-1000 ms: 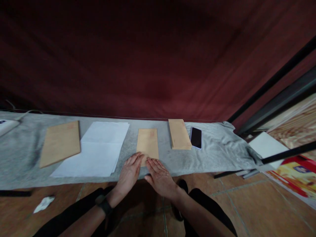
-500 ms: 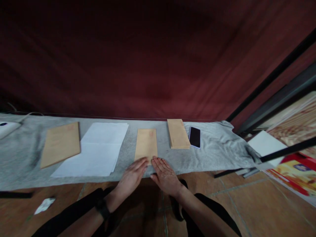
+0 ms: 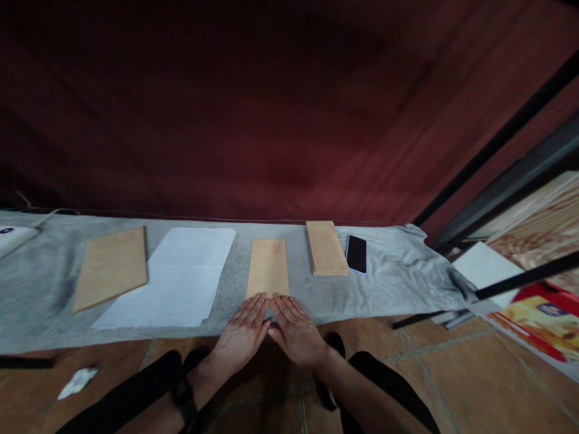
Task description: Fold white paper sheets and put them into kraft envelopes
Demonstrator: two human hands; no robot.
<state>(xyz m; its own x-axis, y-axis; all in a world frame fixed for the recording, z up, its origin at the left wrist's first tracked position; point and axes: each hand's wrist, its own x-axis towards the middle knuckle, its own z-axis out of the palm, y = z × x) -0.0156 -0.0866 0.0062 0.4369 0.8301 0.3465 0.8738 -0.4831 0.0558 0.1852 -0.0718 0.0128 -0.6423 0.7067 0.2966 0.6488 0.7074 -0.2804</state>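
Observation:
A brown paper envelope (image 3: 268, 265) lies flat before me, its short side toward me. On its near end rest the fingers of my left hand (image 3: 243, 328), stretched out and flat. My right hand (image 3: 296, 328) lies beside it in the same way, fingers extended over the near right corner. The two hands almost meet at the thumbs, and they cover the envelope's near edge. To the right sits a stack of similar brown envelopes (image 3: 328, 248). White paper sheets (image 3: 174, 283) with a crease across them spread to the left, partly under a larger brown envelope stack (image 3: 113, 265).
A smartphone (image 3: 357, 254) lies right of the envelope stack. Grey cloth (image 3: 398, 271) covers the narrow table. A white device (image 3: 13, 240) with a cable is at the far left. Black metal bars (image 3: 525, 277) and a red-yellow box (image 3: 543, 319) stand at the right.
Both hands have slid slightly toward each other along the envelope's near end, and their fingers now lie flatter and more spread. The envelope stays in place.

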